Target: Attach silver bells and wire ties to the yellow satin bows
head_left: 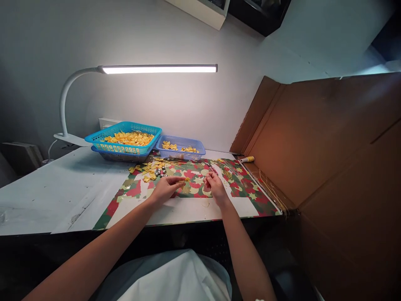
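Note:
My left hand is above the patterned sheet, its thumb and fingers pinched on a small yellow bow at the fingertips. To its right my right hand is closed in a pinch, a short gap away from the bow. Whatever lies between those fingers is too small to make out. Loose yellow bows are spread beyond my left hand, with several small silver bells beside them. Thin gold strands lie behind the bows. Just past my right hand is a slim reddish tool, partly hidden.
A blue basket full of yellow bows stands back left, stacked on another basket. Beside it a smaller purple-blue basket holds more. A white lamp arches overhead. Cardboard walls the right side, near a yellow tube and loose strands.

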Demonstrator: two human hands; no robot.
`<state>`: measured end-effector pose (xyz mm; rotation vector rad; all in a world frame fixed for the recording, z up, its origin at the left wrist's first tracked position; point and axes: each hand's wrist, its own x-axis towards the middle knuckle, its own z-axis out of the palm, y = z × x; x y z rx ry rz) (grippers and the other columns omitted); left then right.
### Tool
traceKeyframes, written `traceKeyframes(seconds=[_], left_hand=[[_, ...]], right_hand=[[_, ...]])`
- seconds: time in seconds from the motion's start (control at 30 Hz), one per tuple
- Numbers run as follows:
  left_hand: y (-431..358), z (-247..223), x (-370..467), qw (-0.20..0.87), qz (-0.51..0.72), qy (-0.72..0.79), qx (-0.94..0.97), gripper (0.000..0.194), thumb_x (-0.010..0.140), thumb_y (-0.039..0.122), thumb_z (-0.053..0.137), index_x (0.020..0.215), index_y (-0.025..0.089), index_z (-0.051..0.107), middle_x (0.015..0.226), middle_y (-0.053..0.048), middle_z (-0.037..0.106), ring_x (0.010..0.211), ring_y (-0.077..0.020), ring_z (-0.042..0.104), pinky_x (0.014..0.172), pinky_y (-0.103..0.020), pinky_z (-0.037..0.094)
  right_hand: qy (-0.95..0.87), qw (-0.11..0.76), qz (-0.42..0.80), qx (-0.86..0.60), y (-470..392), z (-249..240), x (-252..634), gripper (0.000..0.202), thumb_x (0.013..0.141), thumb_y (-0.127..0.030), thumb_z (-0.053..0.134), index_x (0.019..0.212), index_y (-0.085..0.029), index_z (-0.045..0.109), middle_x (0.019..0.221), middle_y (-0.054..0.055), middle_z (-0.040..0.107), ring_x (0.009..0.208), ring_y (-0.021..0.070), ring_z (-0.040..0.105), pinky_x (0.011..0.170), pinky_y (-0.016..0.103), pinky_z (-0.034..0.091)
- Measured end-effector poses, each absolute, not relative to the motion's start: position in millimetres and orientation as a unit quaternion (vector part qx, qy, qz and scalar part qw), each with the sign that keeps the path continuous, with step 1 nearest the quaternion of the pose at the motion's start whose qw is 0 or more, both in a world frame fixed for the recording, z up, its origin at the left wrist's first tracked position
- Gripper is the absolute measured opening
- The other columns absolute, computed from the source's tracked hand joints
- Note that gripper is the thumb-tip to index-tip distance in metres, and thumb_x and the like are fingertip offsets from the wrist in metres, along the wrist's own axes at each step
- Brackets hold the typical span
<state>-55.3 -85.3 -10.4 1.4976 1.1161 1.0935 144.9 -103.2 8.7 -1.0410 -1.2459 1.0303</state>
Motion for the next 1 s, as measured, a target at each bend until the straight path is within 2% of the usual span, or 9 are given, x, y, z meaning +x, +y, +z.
traceKeyframes(seconds=[0.17,0.37,0.53,0.6,0.73,0.9,1.0], left_hand=[[-88.3,-10.8,-53.4,0.505,0.457,0.437,0.587,0.035,0.061,0.043,0.079,0.084,0.016,0.078,0.058,0.000,0.063,0.046,-0.0110,0.051,0.042,-0.021,0.036],[-89.3,-11.4,-52.2,0.520,0.465,0.433,0.571,0.040,0.059,0.048,0.080,0.082,0.015,0.077,0.055,0.000,0.061,0.045,-0.0105,0.049,0.042,-0.021,0.035],[-89.6,-9.8,-53.2,0.541,0.464,0.432,0.553,0.048,0.057,0.052,0.083,0.089,0.015,0.076,0.076,-0.007,0.073,0.051,-0.0119,0.055,0.045,-0.022,0.040],[-89.8,-9.0,-54.4,0.548,0.464,0.433,0.546,0.051,0.058,0.052,0.083,0.094,0.016,0.075,0.081,-0.008,0.075,0.055,-0.0140,0.059,0.046,-0.023,0.042],[-87.8,-9.2,-55.6,0.560,0.468,0.436,0.527,0.047,0.064,0.047,0.081,0.098,0.017,0.070,0.077,-0.004,0.073,0.056,-0.0136,0.059,0.048,-0.024,0.045],[-84.3,-12.4,-54.4,0.569,0.465,0.449,0.508,0.024,0.090,0.037,0.066,0.098,0.014,0.063,0.075,0.002,0.064,0.051,-0.0080,0.053,0.045,-0.020,0.043],[-84.3,-13.0,-54.4,0.574,0.453,0.456,0.507,0.020,0.097,0.033,0.060,0.099,0.014,0.062,0.077,0.002,0.061,0.051,-0.0071,0.051,0.045,-0.019,0.044]], right_hand=[[-0.531,0.578,0.439,-0.438,-98.5,27.4,143.5,0.029,0.072,-0.050,0.062,0.074,-0.024,0.050,0.067,-0.002,0.059,0.066,0.0156,0.054,0.063,0.029,0.040],[-0.552,0.563,0.444,-0.426,-81.9,62.7,130.0,0.022,0.077,-0.042,0.058,0.071,-0.023,0.048,0.060,-0.001,0.063,0.064,0.0173,0.057,0.068,0.031,0.041],[-0.569,0.592,0.400,-0.408,-63.4,125.3,129.8,0.009,0.084,-0.029,0.049,0.077,-0.023,0.047,0.078,-0.001,0.073,0.086,0.0169,0.057,0.079,0.029,0.039],[-0.572,0.606,0.382,-0.400,-61.6,135.1,132.1,0.006,0.086,-0.027,0.047,0.081,-0.023,0.047,0.083,-0.002,0.074,0.092,0.0172,0.056,0.080,0.029,0.038],[-0.568,0.579,0.406,-0.421,-71.7,103.6,136.2,0.010,0.085,-0.030,0.049,0.077,-0.023,0.049,0.081,0.000,0.074,0.087,0.0180,0.058,0.073,0.028,0.039],[-0.553,0.509,0.469,-0.465,-81.6,37.5,142.5,0.014,0.075,-0.027,0.059,0.065,-0.021,0.052,0.060,0.000,0.069,0.064,0.0154,0.056,0.063,0.027,0.038],[-0.539,0.492,0.501,-0.466,-79.9,20.1,146.4,0.016,0.073,-0.028,0.063,0.064,-0.020,0.053,0.058,0.000,0.070,0.058,0.0136,0.057,0.060,0.026,0.038]])
